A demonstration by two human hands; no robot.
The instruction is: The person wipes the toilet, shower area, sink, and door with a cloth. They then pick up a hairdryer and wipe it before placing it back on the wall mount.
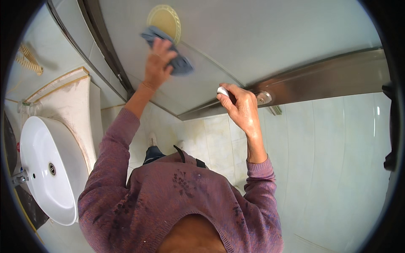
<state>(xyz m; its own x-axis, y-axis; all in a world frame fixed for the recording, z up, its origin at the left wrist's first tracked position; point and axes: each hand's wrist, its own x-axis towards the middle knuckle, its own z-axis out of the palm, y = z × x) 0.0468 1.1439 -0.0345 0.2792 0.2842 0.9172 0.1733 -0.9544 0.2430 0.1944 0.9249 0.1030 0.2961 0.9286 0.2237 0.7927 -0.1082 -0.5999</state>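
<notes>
My left hand [158,64], blurred, presses a folded blue-grey cloth [182,64] to a pale door panel [269,34]. The cloth overlaps the lower edge of a cream oval plaque [163,17] with a patterned rim. My right hand [242,104] is curled around a white rounded piece [223,91], which looks like the end of a door handle; my fingers and palm hide most of it. Right beside that hand, a round metal lock plate [263,98] sits on the door's brown metal frame [316,79].
At the left, a white washbasin [41,170] with a chrome tap [19,178] adjoins a stained white counter [76,104]. A clear glass jar [30,108] stands by the basin. A striped cloth [28,60] hangs on the wall. Pale tiles [218,136] cover the floor.
</notes>
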